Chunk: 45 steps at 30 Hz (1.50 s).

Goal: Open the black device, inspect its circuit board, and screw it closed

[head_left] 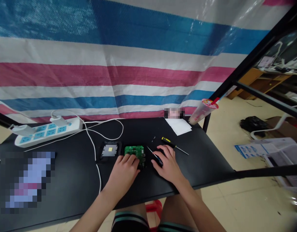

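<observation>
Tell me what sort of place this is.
Probably a makeshift electronics repair bench: a green circuit board and a yellow-handled screwdriver lie on a black table, a white power strip sits nearby, and a striped tarpaulin hangs behind.

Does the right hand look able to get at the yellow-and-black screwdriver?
Probably yes: the right hand sits just below the yellow-and-black screwdriver, nothing between them, though its fingers seem to be around a slim black-handled screwdriver.

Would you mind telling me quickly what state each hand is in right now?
Left hand: closed over the green circuit board, holding it.
Right hand: closed, holding a black-handled screwdriver.
</observation>
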{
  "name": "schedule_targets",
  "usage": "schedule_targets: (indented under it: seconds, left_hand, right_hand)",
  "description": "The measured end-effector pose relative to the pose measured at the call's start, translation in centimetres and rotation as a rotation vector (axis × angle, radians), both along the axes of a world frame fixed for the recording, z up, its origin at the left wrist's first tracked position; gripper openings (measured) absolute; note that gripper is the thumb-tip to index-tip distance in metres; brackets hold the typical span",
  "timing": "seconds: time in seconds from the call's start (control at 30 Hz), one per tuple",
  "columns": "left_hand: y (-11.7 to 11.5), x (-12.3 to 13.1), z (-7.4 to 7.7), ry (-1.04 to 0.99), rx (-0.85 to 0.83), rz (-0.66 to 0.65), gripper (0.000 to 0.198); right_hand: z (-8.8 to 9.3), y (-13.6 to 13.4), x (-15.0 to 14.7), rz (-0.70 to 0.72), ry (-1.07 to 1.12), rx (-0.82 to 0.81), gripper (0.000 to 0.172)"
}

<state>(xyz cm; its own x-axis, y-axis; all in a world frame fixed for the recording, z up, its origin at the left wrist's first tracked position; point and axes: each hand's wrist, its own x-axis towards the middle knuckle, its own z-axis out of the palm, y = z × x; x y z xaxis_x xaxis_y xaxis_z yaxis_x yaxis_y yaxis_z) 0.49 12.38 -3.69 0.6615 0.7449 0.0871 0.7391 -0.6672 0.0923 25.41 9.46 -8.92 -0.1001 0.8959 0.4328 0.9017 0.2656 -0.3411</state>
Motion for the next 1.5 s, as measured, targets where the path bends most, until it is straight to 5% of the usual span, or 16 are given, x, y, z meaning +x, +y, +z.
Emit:
schedule_targets:
  seconds: [0.53,0.73,1.03,1.17,1.23,1.4,1.5]
  left_hand:
    - [-0.5,0.8,0.0,0.026,0.004,0.096,0.027]
    - [1.0,-1.1,0.9,-0.08,0.063,0.188,0.031]
    - [4.0,-2.3,2.7,-0.033,0.053,0.205,0.02]
    - [2.9,-1.5,2.7,-0.044,0.022,0.153,0.022]
    - [2.1,-1.4,2.4,-0.076,0.028,0.127,0.033]
    - [1.1,-1.8,0.4,-0.094,0.082,0.108,0.106]
    - [1.3,-1.9,-1.2,-0.08,0.101,0.113,0.116]
  right_hand:
    - [-0.1,-0.3,-0.8,0.037,0.011,0.16,0.021]
    - [0.4,-0.7,-3.3,0.071,0.039,0.132,0.022]
    - [0.8,-0.6,-5.0,0.038,-0.112,0.089,0.075]
    - [1.7,-0.1,-4.1,-0.019,-0.071,0.108,0.04]
    - [2.5,0.7,-3.4,-0.012,-0.066,0.097,0.023]
    - [5.1,3.5,-3.2,0.131,-0.2,-0.024,0.014]
    - [6.3,4.7,-4.1,0.196,-0.338,-0.089,0.013]
